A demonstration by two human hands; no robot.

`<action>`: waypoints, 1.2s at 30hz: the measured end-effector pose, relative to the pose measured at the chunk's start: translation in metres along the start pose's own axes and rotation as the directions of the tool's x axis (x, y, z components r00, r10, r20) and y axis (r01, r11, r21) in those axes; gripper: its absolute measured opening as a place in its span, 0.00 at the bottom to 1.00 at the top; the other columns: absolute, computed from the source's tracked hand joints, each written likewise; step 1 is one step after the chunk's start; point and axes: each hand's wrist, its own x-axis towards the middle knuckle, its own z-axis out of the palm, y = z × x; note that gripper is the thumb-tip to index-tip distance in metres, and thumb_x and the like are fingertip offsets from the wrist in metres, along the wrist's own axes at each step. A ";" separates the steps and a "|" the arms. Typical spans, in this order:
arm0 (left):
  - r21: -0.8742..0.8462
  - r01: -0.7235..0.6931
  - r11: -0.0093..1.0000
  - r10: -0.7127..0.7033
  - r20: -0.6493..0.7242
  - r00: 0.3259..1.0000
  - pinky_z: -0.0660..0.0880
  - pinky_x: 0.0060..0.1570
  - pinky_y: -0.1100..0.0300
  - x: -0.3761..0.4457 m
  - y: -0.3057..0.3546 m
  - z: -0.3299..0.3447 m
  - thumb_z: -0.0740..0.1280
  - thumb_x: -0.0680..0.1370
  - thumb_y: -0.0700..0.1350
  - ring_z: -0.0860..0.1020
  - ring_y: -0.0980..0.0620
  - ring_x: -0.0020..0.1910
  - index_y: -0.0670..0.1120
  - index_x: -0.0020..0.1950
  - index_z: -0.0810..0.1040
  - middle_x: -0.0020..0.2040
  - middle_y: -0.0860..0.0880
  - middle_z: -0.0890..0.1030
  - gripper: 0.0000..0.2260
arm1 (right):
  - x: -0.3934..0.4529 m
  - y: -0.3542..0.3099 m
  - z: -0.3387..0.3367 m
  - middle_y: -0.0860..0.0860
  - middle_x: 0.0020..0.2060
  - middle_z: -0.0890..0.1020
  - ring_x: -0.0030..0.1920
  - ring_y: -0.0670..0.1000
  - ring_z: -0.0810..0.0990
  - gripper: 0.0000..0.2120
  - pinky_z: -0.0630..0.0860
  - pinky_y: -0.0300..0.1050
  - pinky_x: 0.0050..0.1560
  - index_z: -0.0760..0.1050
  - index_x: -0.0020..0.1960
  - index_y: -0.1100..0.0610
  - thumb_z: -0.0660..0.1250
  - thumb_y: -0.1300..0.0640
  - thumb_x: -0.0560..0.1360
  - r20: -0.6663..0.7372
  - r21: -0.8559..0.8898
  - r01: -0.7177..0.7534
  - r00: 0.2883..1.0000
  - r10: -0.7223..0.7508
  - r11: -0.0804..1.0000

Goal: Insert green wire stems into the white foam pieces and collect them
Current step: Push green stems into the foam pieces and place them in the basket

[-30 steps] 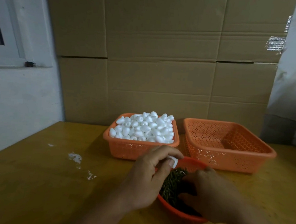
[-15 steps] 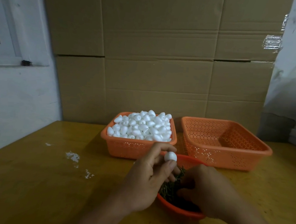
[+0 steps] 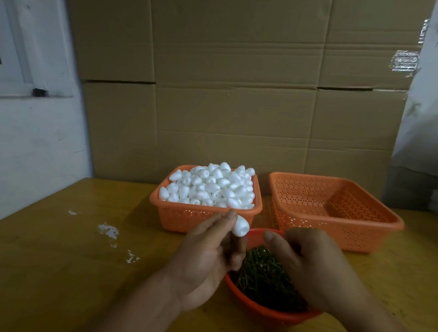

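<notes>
Orange-red plastic forms the round bowl (image 3: 259,310) sitting nearest on the yellow wooden surface (image 3: 50,270), and it is holding a heap of green wire stems (image 3: 263,280). Over its right side the right hand (image 3: 309,268) is hovering with fingers curled — whether its grip is closing on a stem I cannot tell. Just left of the bowl, the left hand (image 3: 206,258) is pinching one white foam piece (image 3: 241,226) between thumb and fingertips, raised above the bowl's far rim. Farther back, a rectangular orange basket (image 3: 204,216) is sitting heaped with foam pieces (image 3: 211,187), and beside it on the right a second perforated orange basket (image 3: 333,215) is standing. White crumbs (image 3: 108,232) are lying to the left — and cardboard boxes (image 3: 231,89) are stacked behind everything.
</notes>
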 end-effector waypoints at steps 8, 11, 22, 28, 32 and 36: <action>-0.222 0.105 0.969 -0.087 0.086 0.992 0.77 0.36 0.60 0.001 0.004 -0.005 0.68 0.79 0.50 0.78 0.52 0.34 0.43 0.56 0.82 0.40 0.43 0.81 0.12 | -0.006 -0.019 -0.004 0.54 0.31 0.84 0.30 0.46 0.81 0.08 0.76 0.33 0.32 0.83 0.37 0.58 0.76 0.54 0.63 -0.114 0.697 0.080 0.993 0.001 0.713; -0.239 0.097 0.966 -0.081 0.076 0.994 0.77 0.34 0.60 0.000 0.005 -0.003 0.69 0.78 0.51 0.79 0.51 0.34 0.43 0.51 0.84 0.38 0.43 0.81 0.12 | -0.008 -0.023 -0.004 0.55 0.34 0.86 0.33 0.47 0.84 0.05 0.78 0.33 0.35 0.85 0.39 0.58 0.76 0.59 0.63 -0.140 0.732 0.115 0.990 -0.017 0.671; -0.192 0.066 0.979 -0.058 0.050 0.997 0.76 0.31 0.63 -0.004 0.006 0.002 0.70 0.76 0.55 0.80 0.54 0.34 0.46 0.42 0.85 0.35 0.45 0.81 0.13 | -0.011 -0.026 0.001 0.54 0.36 0.87 0.38 0.53 0.86 0.05 0.83 0.42 0.39 0.86 0.41 0.57 0.75 0.58 0.65 -0.189 0.669 0.168 0.981 -0.052 0.724; -0.099 0.038 0.994 -0.031 0.070 0.997 0.76 0.32 0.63 -0.006 0.006 0.003 0.70 0.77 0.57 0.79 0.54 0.34 0.48 0.44 0.85 0.36 0.46 0.80 0.13 | -0.015 -0.023 0.005 0.47 0.34 0.85 0.35 0.48 0.82 0.06 0.76 0.38 0.33 0.85 0.41 0.47 0.78 0.58 0.69 -0.273 0.397 0.269 0.948 -0.167 0.878; -0.018 0.010 1.000 -0.008 0.065 0.998 0.73 0.33 0.62 -0.007 0.004 0.006 0.69 0.77 0.58 0.77 0.52 0.34 0.47 0.46 0.83 0.38 0.45 0.80 0.15 | -0.017 -0.025 0.005 0.35 0.33 0.79 0.37 0.42 0.78 0.07 0.70 0.28 0.37 0.85 0.43 0.46 0.79 0.57 0.70 -0.326 0.161 0.381 0.891 -0.315 0.911; 0.008 -0.003 1.000 0.003 0.055 0.998 0.72 0.32 0.61 -0.008 0.003 0.007 0.70 0.75 0.58 0.76 0.51 0.34 0.44 0.49 0.81 0.39 0.44 0.79 0.17 | -0.018 -0.027 0.005 0.30 0.34 0.75 0.38 0.40 0.76 0.07 0.69 0.28 0.40 0.85 0.42 0.51 0.80 0.61 0.69 -0.314 0.048 0.417 0.869 -0.382 0.908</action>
